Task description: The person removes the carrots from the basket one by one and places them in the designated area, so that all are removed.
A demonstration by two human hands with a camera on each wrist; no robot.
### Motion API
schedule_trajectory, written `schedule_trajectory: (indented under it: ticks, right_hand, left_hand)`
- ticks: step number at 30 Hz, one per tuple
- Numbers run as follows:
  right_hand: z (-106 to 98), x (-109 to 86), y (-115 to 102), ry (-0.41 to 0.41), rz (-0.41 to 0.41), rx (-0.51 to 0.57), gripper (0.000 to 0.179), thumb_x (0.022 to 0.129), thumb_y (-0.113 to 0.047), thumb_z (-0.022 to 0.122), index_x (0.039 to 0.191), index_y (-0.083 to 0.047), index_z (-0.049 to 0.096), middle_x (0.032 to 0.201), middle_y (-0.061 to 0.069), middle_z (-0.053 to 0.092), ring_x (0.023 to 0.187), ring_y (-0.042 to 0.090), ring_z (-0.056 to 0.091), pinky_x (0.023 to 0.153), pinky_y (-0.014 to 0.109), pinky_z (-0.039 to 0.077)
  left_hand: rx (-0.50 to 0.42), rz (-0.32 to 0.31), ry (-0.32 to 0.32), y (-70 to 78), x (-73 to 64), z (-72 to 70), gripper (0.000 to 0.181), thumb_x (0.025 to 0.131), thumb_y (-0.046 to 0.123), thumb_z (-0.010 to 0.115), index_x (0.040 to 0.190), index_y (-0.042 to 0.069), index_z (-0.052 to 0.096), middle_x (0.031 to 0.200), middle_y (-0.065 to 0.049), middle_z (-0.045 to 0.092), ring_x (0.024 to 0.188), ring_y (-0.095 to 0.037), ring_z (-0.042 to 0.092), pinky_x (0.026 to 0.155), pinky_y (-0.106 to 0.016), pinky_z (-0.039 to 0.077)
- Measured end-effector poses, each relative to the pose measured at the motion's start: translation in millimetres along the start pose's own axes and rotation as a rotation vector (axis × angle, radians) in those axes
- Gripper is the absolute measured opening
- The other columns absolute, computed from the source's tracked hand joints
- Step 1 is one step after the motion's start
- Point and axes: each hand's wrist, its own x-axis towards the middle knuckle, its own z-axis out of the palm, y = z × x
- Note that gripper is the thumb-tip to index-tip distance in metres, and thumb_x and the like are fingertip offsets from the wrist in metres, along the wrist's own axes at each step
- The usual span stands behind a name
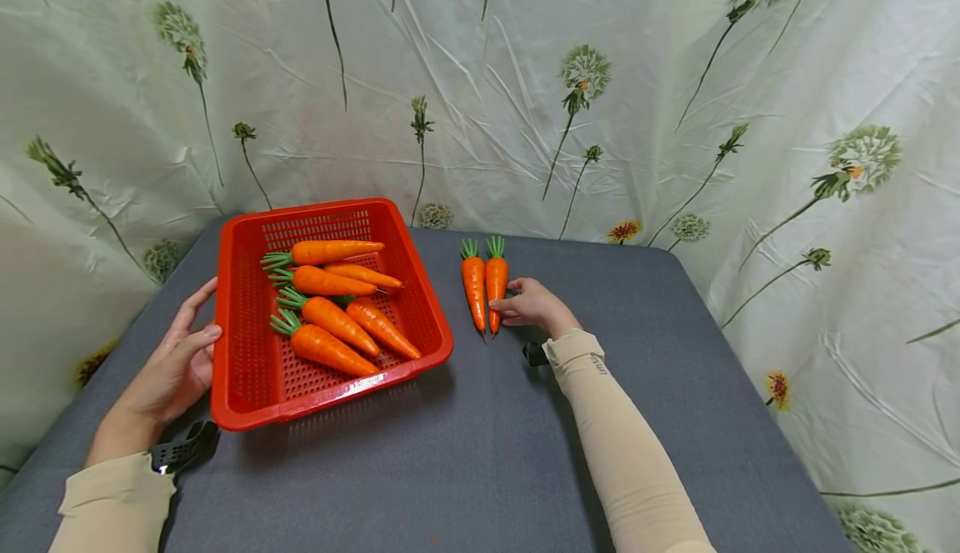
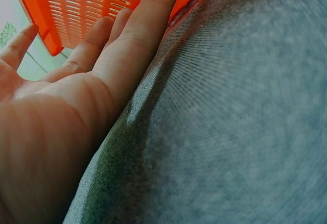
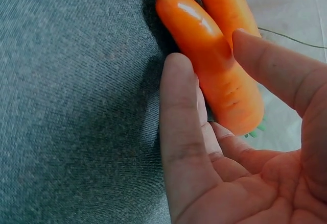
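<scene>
A red plastic basket (image 1: pixel 255 409) with slotted walls holds several orange carrots (image 1: pixel 330 351) with green stem ends. My left hand (image 1: pixel 168 378) is at its left side, fingers extended along the outer wall and thumb by the rim. In the left wrist view the fingers (image 2: pixel 138 35) lie against or close to that wall. Right of the basket, two carrots lie side by side on the table, a left carrot (image 1: pixel 473 282) and a right carrot (image 1: pixel 496 273). My right hand (image 1: pixel 534 304) reaches around the right carrot's lower half, thumb over it and nearly straight fingers beside it.
The dark grey table (image 1: pixel 465 470) extends in front of the basket and to the right of the carrots. A white floral cloth (image 1: pixel 495 161) hangs behind the table and along its sides. Each wrist wears a black strap (image 1: pixel 183 449).
</scene>
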Motion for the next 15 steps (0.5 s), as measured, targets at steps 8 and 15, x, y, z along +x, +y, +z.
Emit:
schedule_trajectory:
  ticks: [8, 15]
  right_hand:
    - [0.2, -3.2, -1.1, -0.013, -0.004, 0.002, 0.074, 0.095, -0.016, 0.070, 0.152, 0.004, 0.027, 0.131, 0.021, 0.057, 0.088, 0.015, 0.067, 0.093, 0.036, 0.058]
    - [-1.6, -4.9, -2.0, -0.020, 0.001, -0.009, 0.075, 0.095, -0.018, 0.069, 0.153, 0.004, 0.026, 0.138, 0.024, 0.054, 0.096, 0.021, 0.066, 0.100, 0.041, 0.054]
  left_hand:
    - [0.018, -0.024, 0.032, 1.2, -0.6, 0.2, 0.066, 0.106, 0.003, 0.029, 0.161, 0.034, 0.009, 0.126, 0.000, 0.064, 0.104, -0.015, 0.071, 0.082, -0.034, 0.061]
    - [0.026, -0.021, 0.036, 0.9, -1.0, 0.3, 0.065, 0.106, 0.003, 0.030, 0.161, 0.034, 0.010, 0.128, 0.001, 0.063, 0.105, -0.014, 0.069, 0.083, -0.034, 0.061]
